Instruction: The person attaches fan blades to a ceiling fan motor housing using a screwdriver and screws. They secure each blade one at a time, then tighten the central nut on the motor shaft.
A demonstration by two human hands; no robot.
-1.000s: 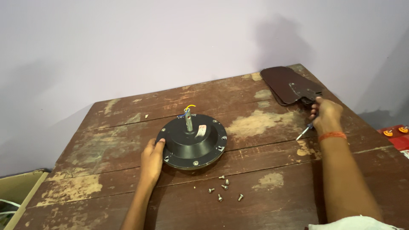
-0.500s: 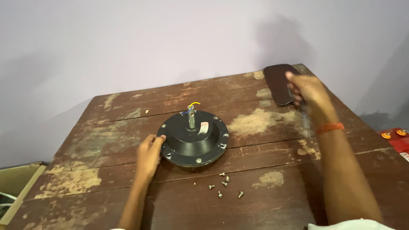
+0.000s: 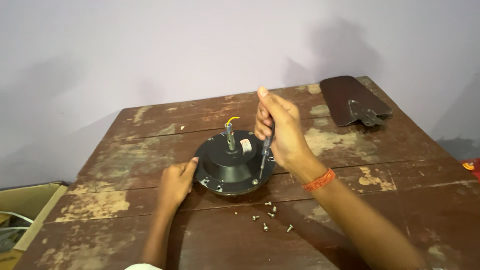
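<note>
Left hand (image 3: 176,181) rests open against the rim of the black motor (image 3: 234,162), mid-table (image 3: 400,165). Right hand (image 3: 280,131) is closed around a screwdriver (image 3: 265,155), tip down on the motor's right rim. Loose screws (image 3: 270,217) lie just in front.

A small white label (image 3: 246,145) on the black round motor housing (image 3: 234,162) at table centre; an open brown cardboard box (image 3: 25,210) stands at far left

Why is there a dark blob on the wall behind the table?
Head view: it looks like a soft shadow, above the fan blade. Light is even, without glare; the right hand, screwdriver and fan motor look sharp.
</note>
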